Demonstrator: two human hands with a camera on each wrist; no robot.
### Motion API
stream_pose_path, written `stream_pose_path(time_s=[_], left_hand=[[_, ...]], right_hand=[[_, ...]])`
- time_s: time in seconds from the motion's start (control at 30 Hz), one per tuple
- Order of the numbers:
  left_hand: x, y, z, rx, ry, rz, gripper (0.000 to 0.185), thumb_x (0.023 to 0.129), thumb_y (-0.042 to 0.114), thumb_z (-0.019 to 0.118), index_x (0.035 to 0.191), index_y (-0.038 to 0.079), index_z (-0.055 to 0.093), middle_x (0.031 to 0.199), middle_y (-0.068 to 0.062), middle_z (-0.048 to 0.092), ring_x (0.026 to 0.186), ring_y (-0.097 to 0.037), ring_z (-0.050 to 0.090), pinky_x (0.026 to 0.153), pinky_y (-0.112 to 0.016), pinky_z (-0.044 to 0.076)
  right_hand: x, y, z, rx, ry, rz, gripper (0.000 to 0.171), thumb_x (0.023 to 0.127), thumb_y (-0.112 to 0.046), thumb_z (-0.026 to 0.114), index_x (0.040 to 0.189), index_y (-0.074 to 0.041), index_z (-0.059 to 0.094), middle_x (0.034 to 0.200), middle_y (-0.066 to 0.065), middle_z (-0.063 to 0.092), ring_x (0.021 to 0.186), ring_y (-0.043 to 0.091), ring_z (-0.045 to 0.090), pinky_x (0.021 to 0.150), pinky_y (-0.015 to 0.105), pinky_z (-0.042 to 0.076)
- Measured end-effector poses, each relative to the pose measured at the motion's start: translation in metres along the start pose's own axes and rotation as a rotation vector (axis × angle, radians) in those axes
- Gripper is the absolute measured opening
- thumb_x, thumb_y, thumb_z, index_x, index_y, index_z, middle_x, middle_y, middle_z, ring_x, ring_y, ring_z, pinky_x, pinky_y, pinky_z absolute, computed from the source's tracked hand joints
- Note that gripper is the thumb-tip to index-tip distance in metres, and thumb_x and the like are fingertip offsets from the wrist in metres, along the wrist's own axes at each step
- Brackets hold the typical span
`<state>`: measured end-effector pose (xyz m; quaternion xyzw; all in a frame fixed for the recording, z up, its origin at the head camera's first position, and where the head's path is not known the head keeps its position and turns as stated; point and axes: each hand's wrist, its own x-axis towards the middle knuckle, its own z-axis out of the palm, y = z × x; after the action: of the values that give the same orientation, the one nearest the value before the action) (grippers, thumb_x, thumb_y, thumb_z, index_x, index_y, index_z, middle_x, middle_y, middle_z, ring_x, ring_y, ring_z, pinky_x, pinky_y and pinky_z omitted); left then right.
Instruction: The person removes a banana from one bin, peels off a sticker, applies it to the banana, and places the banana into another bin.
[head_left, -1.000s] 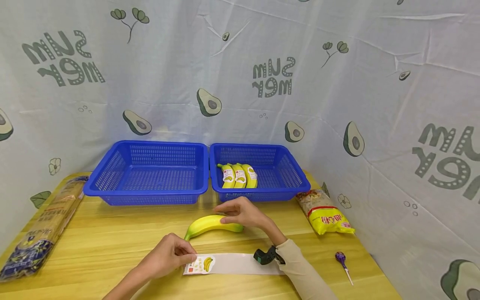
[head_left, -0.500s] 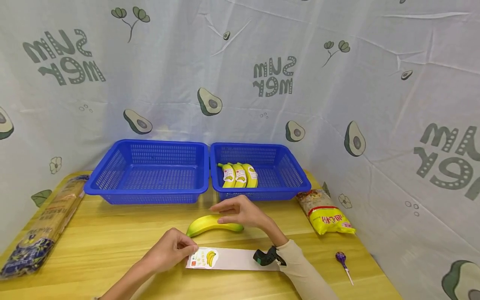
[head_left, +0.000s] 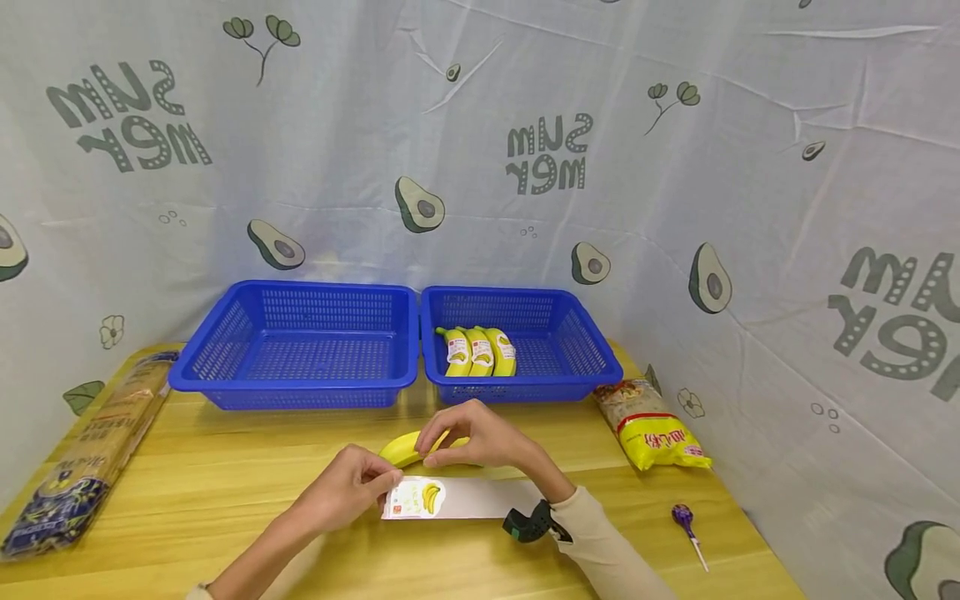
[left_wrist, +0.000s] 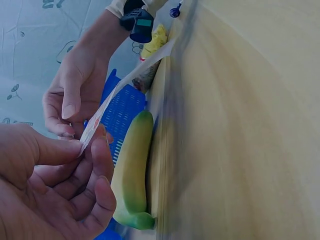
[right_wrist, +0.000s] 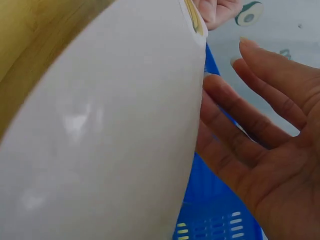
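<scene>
Since a second ago, the left hand [head_left: 347, 492] has lifted the sticker strip [head_left: 450, 498] by its left end, pinching it, while the right hand [head_left: 480, 437], fingers loosely extended, has come to the sticker. Behind them a banana [head_left: 401, 447] lies on the counter [head_left: 187, 500], near two blue baskets [head_left: 300, 346].

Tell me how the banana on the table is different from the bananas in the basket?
The banana on the table lies alone, crosswise, beside the sticker strip, with no sticker showing. The bananas in the basket are three, side by side, pointing front to back in the right blue basket, and each wears a white sticker. The right hand hovers over the table one; nothing touches the basket ones. All are yellow with green tips.
</scene>
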<state>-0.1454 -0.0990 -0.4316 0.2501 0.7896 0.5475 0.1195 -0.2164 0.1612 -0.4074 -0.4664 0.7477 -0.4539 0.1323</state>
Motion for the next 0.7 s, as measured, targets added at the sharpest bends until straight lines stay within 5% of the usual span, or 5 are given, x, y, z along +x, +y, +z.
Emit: stream_pose_path(time_s=[0.2, 0.5, 0.7], left_hand=[[0.004, 0.003, 0.001, -0.018, -0.003, 0.002, 0.024, 0.109, 0.004, 0.061, 0.093, -0.001, 0.079, 0.073, -0.004, 0.068, 0.063, -0.011, 0.051, 0.053, -0.02, 0.033], [0.006, 0.006, 0.001, -0.037, 0.006, -0.01, 0.027, 0.11, 0.003, 0.057, 0.094, -0.002, 0.078, 0.074, -0.007, 0.067, 0.056, -0.006, 0.035, 0.05, -0.02, 0.025], [0.005, 0.006, -0.001, -0.063, -0.005, -0.021, 0.026, 0.11, 0.003, 0.057, 0.098, -0.004, 0.078, 0.073, -0.012, 0.067, 0.06, -0.007, 0.045, 0.051, -0.018, 0.032]], right_hand=[[0.001, -0.008, 0.006, -0.001, -0.083, 0.019, 0.015, 0.097, -0.001, 0.08, 0.109, 0.004, 0.075, 0.104, 0.018, 0.078, 0.095, 0.013, 0.077, 0.086, 0.036, 0.066], [0.002, -0.008, 0.011, -0.043, -0.068, 0.04, 0.014, 0.094, -0.001, 0.082, 0.106, 0.0, 0.076, 0.097, 0.014, 0.079, 0.083, 0.002, 0.072, 0.076, 0.031, 0.066], [0.003, -0.006, 0.014, -0.061, -0.066, 0.038, 0.013, 0.093, 0.0, 0.083, 0.106, 0.001, 0.078, 0.097, 0.014, 0.079, 0.079, 0.001, 0.069, 0.072, 0.028, 0.065]])
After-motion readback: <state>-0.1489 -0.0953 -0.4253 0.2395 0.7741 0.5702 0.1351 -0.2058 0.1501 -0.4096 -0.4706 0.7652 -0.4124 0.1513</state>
